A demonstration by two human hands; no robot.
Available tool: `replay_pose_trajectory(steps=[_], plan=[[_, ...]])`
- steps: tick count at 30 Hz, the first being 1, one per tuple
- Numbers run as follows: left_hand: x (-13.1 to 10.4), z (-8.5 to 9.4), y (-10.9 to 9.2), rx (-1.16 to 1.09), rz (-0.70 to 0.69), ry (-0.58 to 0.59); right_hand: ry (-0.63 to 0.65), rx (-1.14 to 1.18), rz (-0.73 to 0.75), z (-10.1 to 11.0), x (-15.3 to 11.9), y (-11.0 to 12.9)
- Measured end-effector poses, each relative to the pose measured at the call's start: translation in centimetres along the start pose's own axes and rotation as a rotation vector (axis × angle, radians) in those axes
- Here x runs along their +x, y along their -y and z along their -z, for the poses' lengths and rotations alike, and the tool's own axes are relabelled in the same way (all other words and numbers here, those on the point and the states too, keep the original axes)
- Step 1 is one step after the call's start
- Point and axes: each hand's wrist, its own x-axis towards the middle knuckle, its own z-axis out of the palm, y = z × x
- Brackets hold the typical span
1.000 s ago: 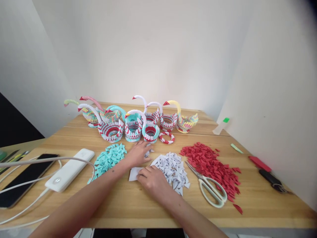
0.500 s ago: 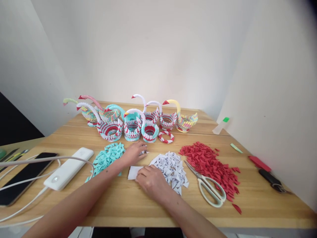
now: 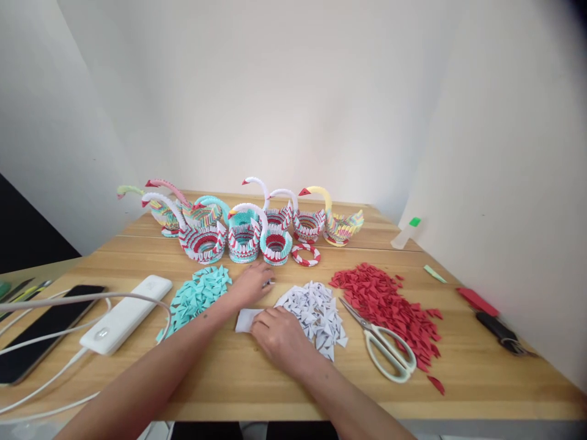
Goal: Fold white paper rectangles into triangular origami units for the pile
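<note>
Mostly, the fingertips are the hard bit: the L hand (image 3: pixel 251 285) is palm-down, fingers bent a little & close together, hiding nearly all of the small pale bits (image 3: pixel 269 283) at its tips; can't tell whether it grips any. R hand (image 3: pixel 279 337) is half curled, knuckles up, over the R end of a flat white paper piece (image 3: pixel 244 321); that end is covered, so can't tell if it's pinched or just pressed to the table (image 3: pixel 215 391). Paper's visible end pokes out L of the R fingers, just nearer the person than the L hand.

Phone (image 3: pixel 55 321) & white cables (image 3: pixel 68 368) run off the L edge; black item w/ a ring (image 3: pixel 499 332), far R, is hard to make out.

Matls: white pile (image 3: pixel 316 311) of folded paper triangles just beside R hand, sharp-pointed; teal pile (image 3: pixel 200 293) by L forearm; red pile (image 3: pixel 389 305) further R, w/ white-handled scissors (image 3: pixel 389 354) alongside, blades touching its edge. Behind: paper swans (image 3: pixel 244 245), ridged basket-like bodies, curved necks, some overlapping, + a red-&-white ring (image 3: pixel 306 261).
</note>
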Motion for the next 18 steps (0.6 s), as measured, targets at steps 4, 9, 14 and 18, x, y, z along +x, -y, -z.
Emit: replay_pose_trajectory(steps=[4, 9, 14, 18], plan=[[-0.5, 0.2, 1.0, -0.042, -0.004, 0.018, 0.018, 0.018, -0.005, 0.3, 0.0, 0.0], [-0.9, 1.5, 1.4, -0.285, 0.134, -0.176, 0.012, 0.077, -0.018, 0.1, -0.1, 0.0], [-2.0, 4.0, -1.5, -0.671, 0.275, -0.319, -0.142, 0.243, -0.084, 1.0, -0.1, -1.1], [-3.1, 5.5, -3.9, -0.929, 0.379, -0.229, -0.293, 0.465, -0.34, 3.1, 0.1, -2.6]])
